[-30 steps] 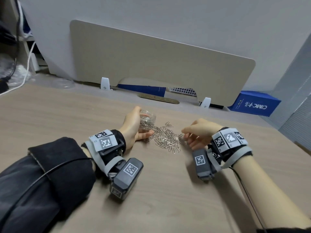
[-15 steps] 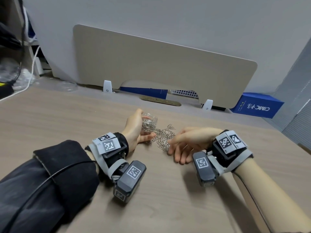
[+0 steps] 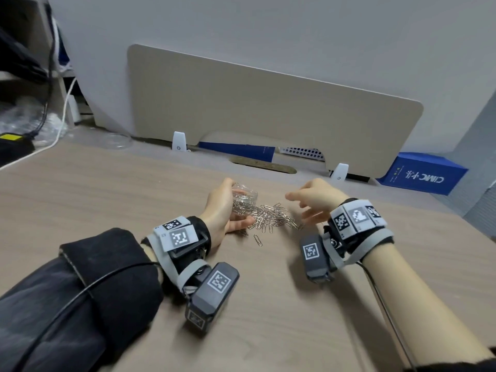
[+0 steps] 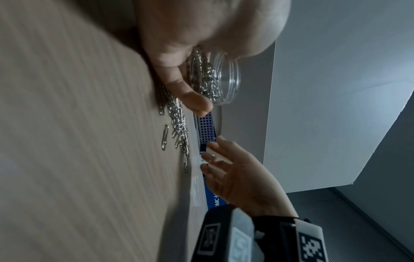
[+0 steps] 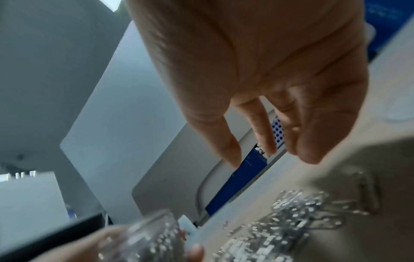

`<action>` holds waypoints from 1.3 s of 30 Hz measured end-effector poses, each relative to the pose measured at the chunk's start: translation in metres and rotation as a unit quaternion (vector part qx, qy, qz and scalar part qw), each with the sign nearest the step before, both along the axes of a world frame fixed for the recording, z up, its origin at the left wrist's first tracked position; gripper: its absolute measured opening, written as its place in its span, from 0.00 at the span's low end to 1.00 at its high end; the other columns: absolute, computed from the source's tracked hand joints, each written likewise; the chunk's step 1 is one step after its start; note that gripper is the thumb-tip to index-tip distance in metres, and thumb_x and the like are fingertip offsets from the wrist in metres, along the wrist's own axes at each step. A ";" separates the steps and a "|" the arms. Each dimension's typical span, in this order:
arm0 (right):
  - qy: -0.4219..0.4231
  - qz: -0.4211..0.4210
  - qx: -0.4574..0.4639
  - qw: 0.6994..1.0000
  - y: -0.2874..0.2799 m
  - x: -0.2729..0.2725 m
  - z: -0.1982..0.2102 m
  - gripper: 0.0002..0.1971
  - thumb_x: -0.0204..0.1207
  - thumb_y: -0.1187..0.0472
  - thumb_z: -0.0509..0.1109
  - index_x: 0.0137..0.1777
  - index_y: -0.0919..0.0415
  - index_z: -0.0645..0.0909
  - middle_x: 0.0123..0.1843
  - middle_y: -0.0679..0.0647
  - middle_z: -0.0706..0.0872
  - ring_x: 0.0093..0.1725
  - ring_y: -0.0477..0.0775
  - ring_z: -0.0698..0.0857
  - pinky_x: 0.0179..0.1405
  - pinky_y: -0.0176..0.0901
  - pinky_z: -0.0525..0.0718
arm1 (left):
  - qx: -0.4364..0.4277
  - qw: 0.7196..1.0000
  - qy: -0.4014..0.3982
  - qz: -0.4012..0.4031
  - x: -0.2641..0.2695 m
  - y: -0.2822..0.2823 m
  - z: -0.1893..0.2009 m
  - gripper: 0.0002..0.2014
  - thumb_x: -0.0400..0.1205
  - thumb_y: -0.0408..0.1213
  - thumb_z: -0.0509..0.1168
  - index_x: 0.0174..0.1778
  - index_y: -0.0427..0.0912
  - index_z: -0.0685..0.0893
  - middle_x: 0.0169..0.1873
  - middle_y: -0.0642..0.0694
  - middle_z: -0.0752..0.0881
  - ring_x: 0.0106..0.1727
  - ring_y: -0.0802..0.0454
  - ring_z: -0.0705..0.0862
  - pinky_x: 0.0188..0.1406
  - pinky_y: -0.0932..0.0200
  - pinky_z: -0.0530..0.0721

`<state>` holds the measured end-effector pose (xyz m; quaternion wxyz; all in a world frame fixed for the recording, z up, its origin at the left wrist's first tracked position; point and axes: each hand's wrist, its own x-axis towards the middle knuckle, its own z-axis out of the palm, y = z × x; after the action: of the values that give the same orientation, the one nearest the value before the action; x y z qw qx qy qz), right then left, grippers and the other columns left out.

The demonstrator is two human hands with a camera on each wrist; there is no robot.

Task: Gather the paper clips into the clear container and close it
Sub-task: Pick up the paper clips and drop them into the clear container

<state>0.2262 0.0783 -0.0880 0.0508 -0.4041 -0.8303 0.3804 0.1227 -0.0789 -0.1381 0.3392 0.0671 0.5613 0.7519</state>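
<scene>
Right hand (image 3: 316, 202) has lifted, seemingly empty, off the paper clips (image 3: 271, 217).

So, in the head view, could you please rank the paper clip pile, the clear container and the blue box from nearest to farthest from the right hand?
1. Paper clip pile, just left of the right hand.
2. Clear container, beyond the pile, in the left hand.
3. Blue box, far right, behind the desk.

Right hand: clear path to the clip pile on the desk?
Probably yes. The right hand hovers open just right of the paper clip pile, nothing between them. The left hand holds the clear container at the pile's far left, out of the way.
</scene>
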 end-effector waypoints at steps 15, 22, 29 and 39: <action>-0.128 0.168 0.087 0.974 -0.039 -0.034 -0.007 0.32 0.61 0.46 0.85 0.63 0.57 0.79 0.45 0.51 0.82 0.45 0.52 0.86 0.41 0.49 0.91 | -0.007 0.999 0.010 0.050 -0.005 0.002 -0.001 0.17 0.85 0.49 0.54 0.47 0.41 0.82 0.39 0.37 0.87 0.23 0.45 0.85 0.20 0.58 0.83; -0.062 0.132 0.012 0.989 -0.024 -0.041 -0.022 0.08 0.69 0.62 0.81 0.41 0.58 0.83 0.38 0.57 0.89 0.36 0.57 0.90 0.47 0.57 0.92 | -0.001 0.999 0.007 0.035 -0.002 0.001 0.000 0.15 0.86 0.47 0.53 0.48 0.41 0.80 0.37 0.38 0.87 0.26 0.45 0.86 0.21 0.57 0.85; -0.002 0.093 -0.075 0.993 -0.012 -0.034 -0.021 0.05 0.69 0.68 0.80 0.39 0.65 0.86 0.33 0.59 0.90 0.30 0.52 0.90 0.39 0.46 0.92 | -0.017 1.000 0.005 -0.002 0.000 0.000 0.002 0.14 0.86 0.46 0.53 0.49 0.41 0.78 0.39 0.34 0.85 0.28 0.40 0.85 0.17 0.59 0.84; 0.147 0.131 -0.079 0.977 -0.021 -0.023 0.025 0.09 0.70 0.70 0.79 0.49 0.74 0.87 0.35 0.62 0.88 0.29 0.52 0.87 0.37 0.42 0.92 | -0.014 0.997 0.035 -0.073 0.005 -0.001 0.004 0.14 0.87 0.47 0.54 0.54 0.40 0.78 0.40 0.37 0.87 0.27 0.39 0.85 0.23 0.55 0.88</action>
<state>0.2034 0.0574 -0.0627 0.0903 -0.2345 -0.8267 0.5034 0.1273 -0.0795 -0.1345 0.3738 0.1292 0.5771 0.7146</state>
